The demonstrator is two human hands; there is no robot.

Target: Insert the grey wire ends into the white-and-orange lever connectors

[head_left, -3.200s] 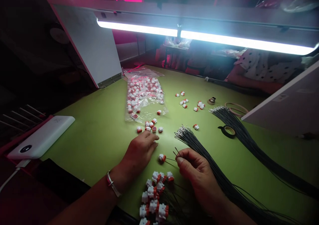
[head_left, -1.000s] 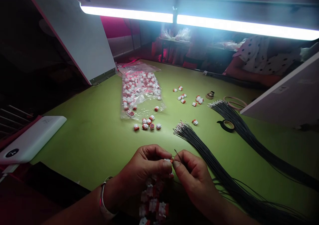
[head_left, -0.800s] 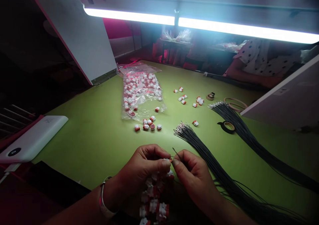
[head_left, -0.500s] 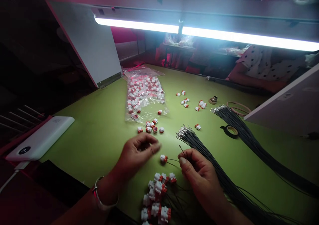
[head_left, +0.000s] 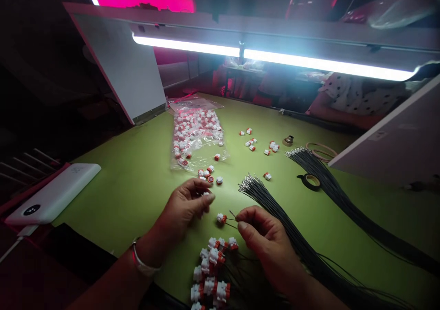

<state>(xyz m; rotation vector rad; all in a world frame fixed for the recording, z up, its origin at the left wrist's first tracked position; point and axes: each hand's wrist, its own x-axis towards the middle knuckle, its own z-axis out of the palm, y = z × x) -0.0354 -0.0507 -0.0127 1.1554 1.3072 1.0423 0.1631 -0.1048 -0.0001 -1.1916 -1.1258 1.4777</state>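
My left hand (head_left: 190, 202) is closed in a pinch over the green table, with a small white connector (head_left: 206, 193) partly visible between thumb and finger. My right hand (head_left: 266, 236) pinches thin black wires (head_left: 232, 214); one free tip sticks up past the fingertips. Just left of those fingertips a white-and-orange connector (head_left: 221, 218) has wire running from its orange end to my right hand. Below, a pile of white-and-orange connectors (head_left: 215, 257) lies with dark wires trailing right. Beyond my left fingers sit several loose connectors (head_left: 211, 180).
A clear bag of connectors (head_left: 197, 127) lies at the back. Two bundles of black wires (head_left: 275, 209) (head_left: 330, 186) cross the right side. Black tape (head_left: 311, 182) lies between them. A white power bank (head_left: 53, 193) sits left. Lit tubes (head_left: 309, 62) hang above; a person in dotted clothing (head_left: 354, 90) is behind.
The view has shifted slightly. A white connector now shows in my left fingers. My right hand's free wire tip has come lower and nearer the wired connector.
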